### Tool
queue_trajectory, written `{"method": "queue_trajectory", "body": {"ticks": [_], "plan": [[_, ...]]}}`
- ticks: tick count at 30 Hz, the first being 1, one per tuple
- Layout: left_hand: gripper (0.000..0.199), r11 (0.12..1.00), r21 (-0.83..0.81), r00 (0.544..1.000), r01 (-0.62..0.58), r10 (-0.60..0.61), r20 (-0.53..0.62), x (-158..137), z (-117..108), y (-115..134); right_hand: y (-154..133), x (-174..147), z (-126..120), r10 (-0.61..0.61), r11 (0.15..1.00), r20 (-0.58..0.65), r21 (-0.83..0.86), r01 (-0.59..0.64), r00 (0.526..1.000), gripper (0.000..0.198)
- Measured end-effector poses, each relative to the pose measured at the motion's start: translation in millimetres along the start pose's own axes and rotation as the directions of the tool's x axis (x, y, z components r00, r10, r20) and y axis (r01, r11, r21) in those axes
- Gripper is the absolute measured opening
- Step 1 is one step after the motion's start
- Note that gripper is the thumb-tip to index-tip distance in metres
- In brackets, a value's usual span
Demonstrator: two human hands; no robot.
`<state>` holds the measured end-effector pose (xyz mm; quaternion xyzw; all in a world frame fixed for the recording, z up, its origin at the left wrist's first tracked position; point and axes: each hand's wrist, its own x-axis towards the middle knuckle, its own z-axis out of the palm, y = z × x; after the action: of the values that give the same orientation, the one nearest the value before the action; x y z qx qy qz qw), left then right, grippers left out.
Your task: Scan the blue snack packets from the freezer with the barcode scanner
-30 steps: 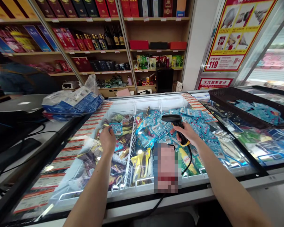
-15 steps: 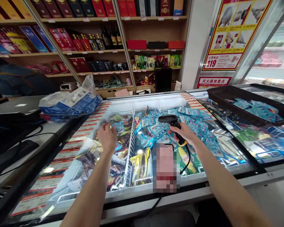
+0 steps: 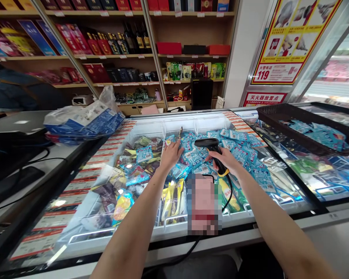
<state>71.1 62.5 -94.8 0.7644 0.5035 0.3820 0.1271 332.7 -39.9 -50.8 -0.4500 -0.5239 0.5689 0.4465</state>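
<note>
In my right hand [image 3: 228,161] is a black and yellow handheld barcode scanner [image 3: 208,144], gripped by its handle, its head over a spread of small blue packets [image 3: 192,153] on the chest freezer's glass top. My left hand [image 3: 171,155] reaches over the left edge of these packets, fingers stretched out and slightly apart, with nothing seen in them. A few more blue packets [image 3: 144,154] lie to its left. Closer to me, a phone [image 3: 204,205], mostly blurred out, lies below the scanner, whose black cable [image 3: 230,195] runs down beside it.
A dark basket [image 3: 308,133] with blue packets stands at the right. Plastic-wrapped blue and white packs [image 3: 84,120] sit at the left, near a counter with cables. Stocked shelves [image 3: 104,58] line the back. A person [image 3: 14,89] is at the far left.
My left hand has moved right, from over the left section to the edge of the packet spread, and its fingers have stretched out. Blue packets now show at left. My right hand keeps the scanner.
</note>
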Motion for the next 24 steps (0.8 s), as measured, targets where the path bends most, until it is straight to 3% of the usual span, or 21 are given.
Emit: {"method": "queue_trajectory", "body": {"ticks": [5,10,14,18,24], "plan": [[0.049,0.989,-0.141,0.981,0.048,-0.073,-0.18,-6.1,-7.5,4.8,-9.4,10.3,10.8,0.041,0.998,-0.018,-0.052,-0.042,0.999,0.028],[0.035,0.891,-0.403,0.904,0.207,-0.332,-0.269,-14.5,-16.4,-1.4,-13.8,18.0,21.9,-0.009,0.998,-0.036,-0.059,0.007,0.999,0.028],[0.039,0.789,-0.601,0.86,0.13,-0.391,-0.328,-20.2,-16.6,-12.5,-8.5,18.7,18.8,-0.019,1.0,-0.011,-0.003,0.019,1.0,0.032],[0.046,0.74,-0.666,0.831,0.089,-0.424,-0.36,-18.3,-12.1,-22.5,-7.6,19.4,14.5,0.016,1.0,0.019,0.016,-0.017,1.0,0.033],[0.051,0.717,-0.696,0.853,0.049,-0.393,-0.344,-15.4,-10.0,-25.0,-14.5,16.3,19.5,0.015,0.999,0.061,-0.053,-0.012,0.998,0.031]]}}
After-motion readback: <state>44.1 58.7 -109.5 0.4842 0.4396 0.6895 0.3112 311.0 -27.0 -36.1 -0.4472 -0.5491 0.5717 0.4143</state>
